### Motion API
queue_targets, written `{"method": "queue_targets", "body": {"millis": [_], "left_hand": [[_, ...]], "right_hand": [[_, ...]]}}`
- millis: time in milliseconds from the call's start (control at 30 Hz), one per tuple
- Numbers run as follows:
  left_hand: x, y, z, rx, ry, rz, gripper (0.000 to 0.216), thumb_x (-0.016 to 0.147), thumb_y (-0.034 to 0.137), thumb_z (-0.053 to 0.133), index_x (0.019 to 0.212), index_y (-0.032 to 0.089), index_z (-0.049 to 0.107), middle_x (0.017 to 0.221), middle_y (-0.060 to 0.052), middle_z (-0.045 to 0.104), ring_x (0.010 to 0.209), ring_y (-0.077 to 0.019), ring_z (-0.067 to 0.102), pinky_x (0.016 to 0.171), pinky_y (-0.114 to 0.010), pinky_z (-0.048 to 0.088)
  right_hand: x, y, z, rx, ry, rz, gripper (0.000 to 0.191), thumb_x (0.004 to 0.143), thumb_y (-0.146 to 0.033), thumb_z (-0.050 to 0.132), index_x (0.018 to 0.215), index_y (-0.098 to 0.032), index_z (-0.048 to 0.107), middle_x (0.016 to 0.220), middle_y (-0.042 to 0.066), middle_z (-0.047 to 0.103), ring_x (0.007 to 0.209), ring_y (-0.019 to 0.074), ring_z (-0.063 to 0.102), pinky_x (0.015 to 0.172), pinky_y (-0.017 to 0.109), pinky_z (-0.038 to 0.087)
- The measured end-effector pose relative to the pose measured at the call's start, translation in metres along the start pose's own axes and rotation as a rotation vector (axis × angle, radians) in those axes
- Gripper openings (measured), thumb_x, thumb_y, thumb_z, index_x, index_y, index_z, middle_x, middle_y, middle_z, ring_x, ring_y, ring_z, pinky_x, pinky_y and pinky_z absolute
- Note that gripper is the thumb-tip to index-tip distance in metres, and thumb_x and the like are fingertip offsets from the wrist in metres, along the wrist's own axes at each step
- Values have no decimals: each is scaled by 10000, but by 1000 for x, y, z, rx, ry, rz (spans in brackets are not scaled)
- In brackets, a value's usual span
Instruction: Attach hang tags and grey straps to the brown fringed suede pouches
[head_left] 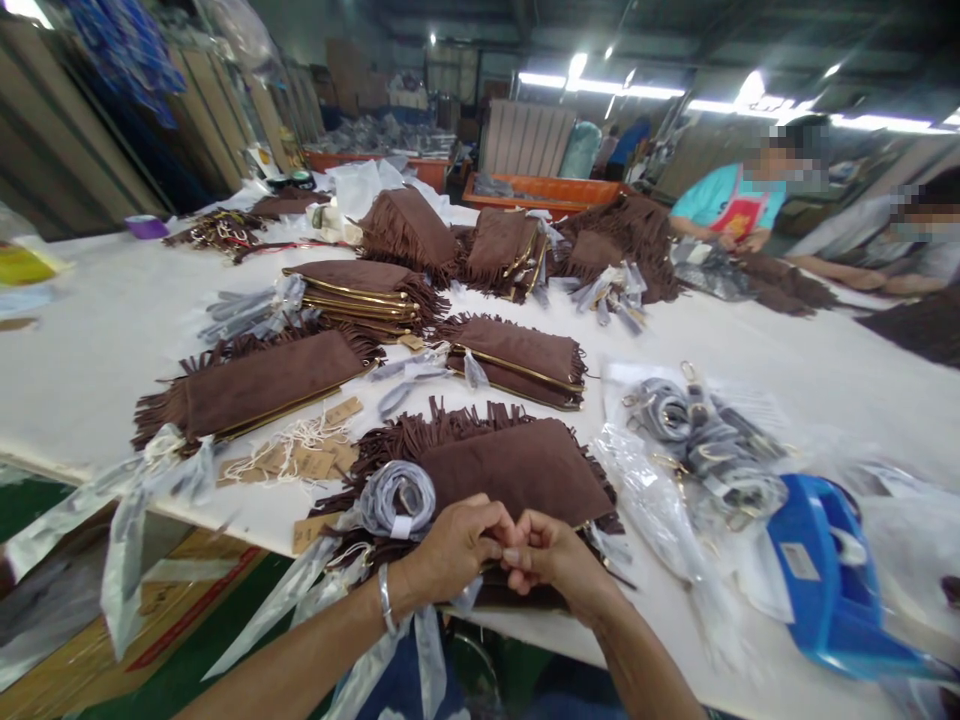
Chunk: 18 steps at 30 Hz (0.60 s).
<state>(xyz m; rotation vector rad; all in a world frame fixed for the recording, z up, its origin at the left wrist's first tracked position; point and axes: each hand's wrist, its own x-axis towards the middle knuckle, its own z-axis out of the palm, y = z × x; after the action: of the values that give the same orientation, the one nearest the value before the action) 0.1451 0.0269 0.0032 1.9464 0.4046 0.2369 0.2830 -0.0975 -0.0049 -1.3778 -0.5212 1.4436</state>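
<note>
My left hand (456, 543) and my right hand (556, 558) meet at the front edge of a brown fringed bag (521, 462) lying on the table. The fingers of both hands are closed in a pinch, fingertips touching; what they hold is too small or hidden to make out. Left of my left wrist, a coiled strap (397, 498) in clear wrapping with a white band rests on the bag. Kraft paper tags (324, 460) with white strings lie to the left. Strips of white wrapping hang over the table edge near my left forearm.
More brown fringed bags (274, 380) with gold zips lie across the white table (97, 330). At right are wrapped straps with metal clips (697, 440), clear plastic bags and a blue tape dispenser (825, 570). A cardboard box (187, 600) stands below left. Two people work at the far right.
</note>
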Motion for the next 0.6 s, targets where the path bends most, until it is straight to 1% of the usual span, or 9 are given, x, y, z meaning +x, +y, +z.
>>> {"method": "queue_targets", "body": {"millis": [133, 233, 400, 600], "left_hand": [[0, -2, 1, -22, 8, -23, 81, 805, 127, 596, 759, 188, 621, 803, 15, 586, 776, -144, 536, 684, -242, 371], [0, -4, 2, -21, 14, -21, 86, 811, 124, 595, 755, 188, 611, 795, 25, 567, 774, -135, 527, 674, -237, 358], [0, -8, 4, 5, 12, -18, 100, 812, 136, 607, 730, 186, 580, 777, 33, 539, 724, -121, 501, 631, -235, 328], [-1, -7, 5, 52, 3, 21, 141, 821, 155, 604, 700, 183, 537, 756, 32, 521, 711, -116, 483, 620, -235, 305]], "right_hand": [[4, 1, -3, -16, -16, 31, 427, 636, -416, 842, 765, -173, 515, 682, 2, 698, 506, 110, 627, 468, 189, 462], [6, 2, -4, -23, -22, 53, 435, 621, -404, 853, 772, -170, 518, 677, 1, 694, 506, 112, 630, 472, 196, 477], [3, 3, -3, -30, -11, 20, 407, 653, -398, 837, 779, -167, 526, 667, -10, 678, 533, 109, 634, 507, 211, 509], [1, 3, -2, -34, 1, 11, 398, 662, -381, 836, 779, -166, 522, 687, -7, 678, 557, 116, 646, 526, 224, 523]]}}
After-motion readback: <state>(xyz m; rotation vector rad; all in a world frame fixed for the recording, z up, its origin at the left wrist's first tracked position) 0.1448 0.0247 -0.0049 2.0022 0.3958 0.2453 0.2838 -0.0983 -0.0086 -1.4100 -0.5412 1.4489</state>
